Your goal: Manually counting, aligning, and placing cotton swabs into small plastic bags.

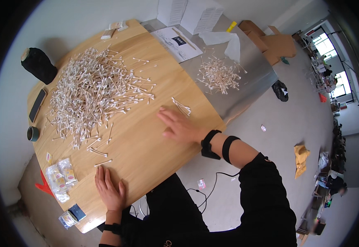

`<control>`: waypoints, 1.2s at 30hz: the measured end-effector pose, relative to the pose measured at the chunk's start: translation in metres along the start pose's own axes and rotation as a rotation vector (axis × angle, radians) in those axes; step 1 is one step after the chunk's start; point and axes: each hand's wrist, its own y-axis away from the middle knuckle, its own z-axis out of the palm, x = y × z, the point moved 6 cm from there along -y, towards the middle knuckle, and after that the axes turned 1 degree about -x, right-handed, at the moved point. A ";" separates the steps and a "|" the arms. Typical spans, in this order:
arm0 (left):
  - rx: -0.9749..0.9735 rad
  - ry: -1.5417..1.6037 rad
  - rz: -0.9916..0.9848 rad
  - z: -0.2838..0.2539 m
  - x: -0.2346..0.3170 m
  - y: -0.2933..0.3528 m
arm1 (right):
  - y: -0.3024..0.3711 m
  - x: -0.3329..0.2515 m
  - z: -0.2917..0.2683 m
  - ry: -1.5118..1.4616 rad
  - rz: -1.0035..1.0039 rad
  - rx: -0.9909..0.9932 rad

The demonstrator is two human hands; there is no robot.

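A large heap of cotton swabs (91, 88) covers the far left part of the wooden table (146, 152). My left hand (110, 191) rests near the table's front edge with its fingers stretched out, holding nothing. Just beyond its fingertips lies a single cotton swab (103, 163), and a few more swabs (97, 151) lie a little farther off. My right hand (180, 126) reaches over the wood, fingers extended and thumb apart, with nothing visible in it. Beside its fingers is a small bunch of swabs (182, 107), apart from the heap.
A smaller swab pile (219, 75) lies on a grey metal surface (245, 92) at the right. Clear plastic packs (62, 175), a dark cup (33, 133), a phone (38, 106) and a black-wrapped roll (39, 66) line the table's left side. Cardboard (276, 45) stands at the back right.
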 end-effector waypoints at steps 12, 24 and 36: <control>-0.015 0.026 -0.019 -0.005 0.004 0.000 | 0.004 0.092 -0.108 0.290 0.306 0.307; -0.018 0.071 -0.073 -0.003 -0.004 -0.002 | -0.078 -0.106 0.063 -0.471 0.361 0.009; -0.108 0.044 -0.092 0.002 -0.011 0.005 | -0.099 -0.171 0.100 -0.517 0.352 0.062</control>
